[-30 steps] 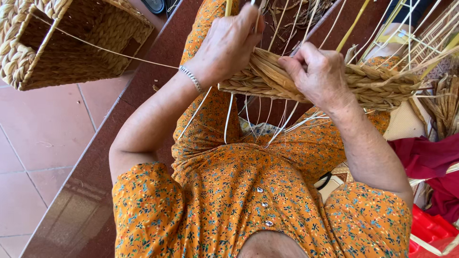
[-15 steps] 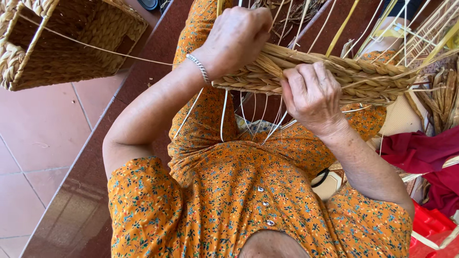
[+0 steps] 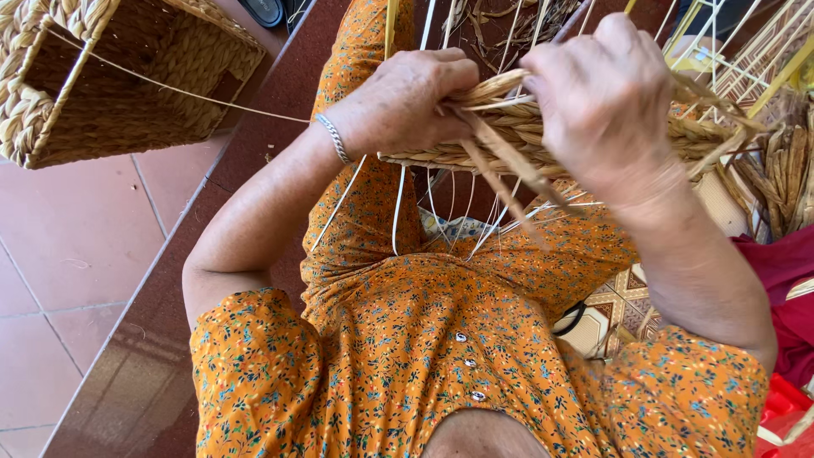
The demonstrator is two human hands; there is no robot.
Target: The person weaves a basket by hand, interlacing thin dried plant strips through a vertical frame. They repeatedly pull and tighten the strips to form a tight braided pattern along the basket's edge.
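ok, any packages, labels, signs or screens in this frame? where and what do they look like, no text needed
None that can be told as such.
Nearest to a container: a finished woven basket, top left on the tiled floor, boxy, tan straw.
Red and yellow material, bottom right corner, maybe a bag; too cropped to tell.
Both hands, left hand and right hand, grip the half-woven straw piece at top centre.
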